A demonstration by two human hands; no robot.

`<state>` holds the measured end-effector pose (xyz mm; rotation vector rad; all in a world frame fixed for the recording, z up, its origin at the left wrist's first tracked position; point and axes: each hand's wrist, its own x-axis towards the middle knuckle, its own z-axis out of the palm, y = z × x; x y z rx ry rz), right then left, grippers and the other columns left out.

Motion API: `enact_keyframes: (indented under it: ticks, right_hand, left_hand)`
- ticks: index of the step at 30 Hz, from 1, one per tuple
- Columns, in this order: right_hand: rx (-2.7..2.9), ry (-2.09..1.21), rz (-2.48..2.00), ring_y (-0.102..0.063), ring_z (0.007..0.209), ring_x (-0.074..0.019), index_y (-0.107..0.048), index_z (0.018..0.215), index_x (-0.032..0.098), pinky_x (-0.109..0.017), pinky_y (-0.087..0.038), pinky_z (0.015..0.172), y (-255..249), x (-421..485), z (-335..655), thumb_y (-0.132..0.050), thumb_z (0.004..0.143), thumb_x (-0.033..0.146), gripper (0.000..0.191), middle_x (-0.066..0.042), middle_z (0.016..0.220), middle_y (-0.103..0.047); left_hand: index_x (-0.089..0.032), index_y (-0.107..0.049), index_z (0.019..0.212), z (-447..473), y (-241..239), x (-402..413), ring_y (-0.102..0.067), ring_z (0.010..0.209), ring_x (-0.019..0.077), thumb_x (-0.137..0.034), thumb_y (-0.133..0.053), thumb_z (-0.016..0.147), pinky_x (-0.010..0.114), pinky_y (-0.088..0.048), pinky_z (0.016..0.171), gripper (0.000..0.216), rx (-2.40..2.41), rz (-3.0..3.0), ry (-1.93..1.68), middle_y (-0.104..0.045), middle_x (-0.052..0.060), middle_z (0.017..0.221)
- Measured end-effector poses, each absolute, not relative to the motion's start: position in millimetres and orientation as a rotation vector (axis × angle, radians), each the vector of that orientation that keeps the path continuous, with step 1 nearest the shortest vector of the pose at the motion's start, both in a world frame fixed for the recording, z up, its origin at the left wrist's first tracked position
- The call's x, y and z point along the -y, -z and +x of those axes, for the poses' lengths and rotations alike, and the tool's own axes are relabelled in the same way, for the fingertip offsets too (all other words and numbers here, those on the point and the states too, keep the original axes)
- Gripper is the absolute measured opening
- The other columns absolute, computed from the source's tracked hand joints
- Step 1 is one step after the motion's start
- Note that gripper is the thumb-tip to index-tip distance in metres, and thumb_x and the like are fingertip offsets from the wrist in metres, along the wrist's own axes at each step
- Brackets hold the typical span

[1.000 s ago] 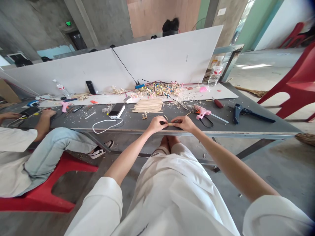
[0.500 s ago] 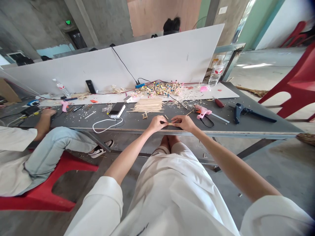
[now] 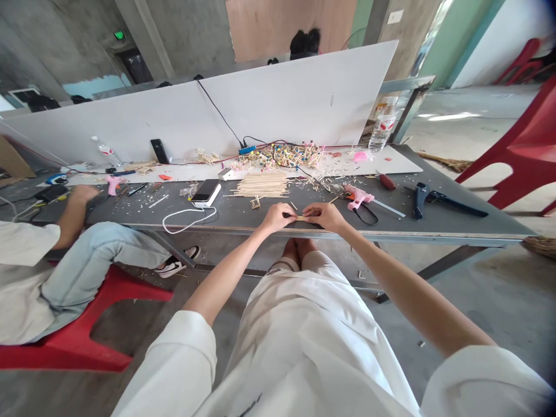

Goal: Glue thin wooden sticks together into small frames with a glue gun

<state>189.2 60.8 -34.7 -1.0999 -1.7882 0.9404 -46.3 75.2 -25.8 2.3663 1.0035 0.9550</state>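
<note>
The left hand [image 3: 277, 218] and right hand [image 3: 325, 218] pinched opposite ends of a small wooden piece [image 3: 300, 219] between their fingertips, near the front edge of the grey table [image 3: 460, 215]. Loose wooden sticks [image 3: 262, 186] lay beyond; a pink glue gun [image 3: 358, 197] lay rightward.

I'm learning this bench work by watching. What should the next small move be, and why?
Probably ease the right hand off the small wooden piece to check it: both hands pinch it at opposite ends, so only a short stretch shows between them, and the left hand could likely steady it alone.
</note>
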Motion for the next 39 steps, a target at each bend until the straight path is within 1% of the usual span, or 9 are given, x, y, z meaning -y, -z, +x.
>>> enact_keyframes:
  ticks: [7,11,15,19,23,26,31,34,39]
  right_hand:
    - [1.701,-1.160,-0.974,-0.074,0.084,-0.0227,-0.077,0.103,0.016,-0.032,-0.059,0.074,30,-63,195,-0.077,0.065,0.031,0.041,-0.010,0.094,-0.081]
    - [1.660,-1.040,-1.016,-0.070,0.071,-0.0188,-0.077,0.106,0.015,-0.030,-0.056,0.063,33,-64,197,-0.072,0.066,0.028,0.042,-0.011,0.098,-0.081]
    - [1.788,-0.828,-1.174,-0.068,0.068,-0.0174,-0.079,0.111,0.017,-0.032,-0.058,0.070,34,-66,196,-0.068,0.070,0.021,0.043,-0.006,0.101,-0.081]
    - [1.967,-0.526,-1.309,-0.074,0.089,-0.0220,-0.081,0.115,0.025,-0.035,-0.058,0.090,33,-64,188,-0.064,0.078,0.014,0.042,-0.002,0.117,-0.079]
    - [2.144,-0.316,-1.297,-0.068,0.121,-0.0249,-0.081,0.116,0.031,-0.037,-0.052,0.107,34,-61,179,-0.056,0.086,0.011,0.044,0.001,0.137,-0.070]
    - [2.135,-0.216,-1.405,-0.068,0.122,-0.0264,-0.080,0.120,0.029,-0.038,-0.052,0.108,36,-60,171,-0.053,0.091,0.015,0.042,-0.002,0.138,-0.070]
    - [1.938,-0.143,-1.574,-0.069,0.118,-0.0291,-0.080,0.118,0.020,-0.037,-0.053,0.104,40,-62,161,-0.051,0.090,0.013,0.041,-0.011,0.132,-0.073]
    - [1.847,-0.218,-1.559,-0.070,0.115,-0.0284,-0.080,0.118,0.019,-0.036,-0.052,0.102,40,-64,165,-0.050,0.088,0.011,0.043,-0.011,0.125,-0.076]
    - [1.819,-0.421,-1.518,-0.073,0.105,-0.0289,-0.081,0.116,0.025,-0.036,-0.054,0.097,38,-71,177,-0.073,0.079,0.028,0.038,-0.006,0.109,-0.080]
  left_hand:
    - [-0.019,-0.081,0.099,-47,25,-75,-0.072,0.093,0.0198,-0.012,-0.070,0.084,0.032,-0.056,0.086,0.020,-1.056,2.252,-0.948,-0.080,0.007,0.101]
    - [-0.017,-0.077,0.113,-46,23,-73,-0.073,0.096,0.0200,-0.006,-0.064,0.083,0.030,-0.057,0.079,0.035,-1.096,2.150,-0.999,-0.079,0.009,0.110]
    - [-0.016,-0.076,0.116,-48,20,-71,-0.072,0.102,0.0216,-0.002,-0.058,0.081,0.033,-0.058,0.084,0.041,-1.109,2.172,-0.975,-0.077,0.009,0.119]
    - [-0.024,-0.068,0.136,-49,17,-68,-0.062,0.124,0.0259,-0.001,-0.058,0.079,0.043,-0.045,0.114,0.062,-1.125,2.307,-0.960,-0.075,0.004,0.127]
    - [-0.033,-0.044,0.157,-47,19,-67,-0.051,0.139,0.0283,-0.005,-0.054,0.084,0.051,-0.032,0.122,0.079,-1.173,2.336,-0.843,-0.068,0.002,0.140]
    - [-0.033,-0.040,0.158,-45,23,-70,-0.047,0.143,0.0306,-0.009,-0.054,0.087,0.056,-0.029,0.121,0.077,-1.227,2.349,-0.752,-0.065,0.003,0.144]
    - [-0.030,-0.047,0.153,-45,28,-75,-0.050,0.140,0.0315,-0.021,-0.062,0.090,0.055,-0.031,0.119,0.065,-1.266,2.369,-0.768,-0.065,0.007,0.143]
    - [-0.026,-0.053,0.149,-45,30,-76,-0.054,0.136,0.0317,-0.026,-0.064,0.091,0.053,-0.035,0.117,0.059,-1.293,2.384,-0.810,-0.067,0.009,0.140]
    - [-0.025,-0.060,0.142,-45,30,-77,-0.056,0.133,0.0319,-0.030,-0.068,0.091,0.050,-0.040,0.115,0.052,-1.287,2.425,-0.839,-0.068,0.010,0.137]
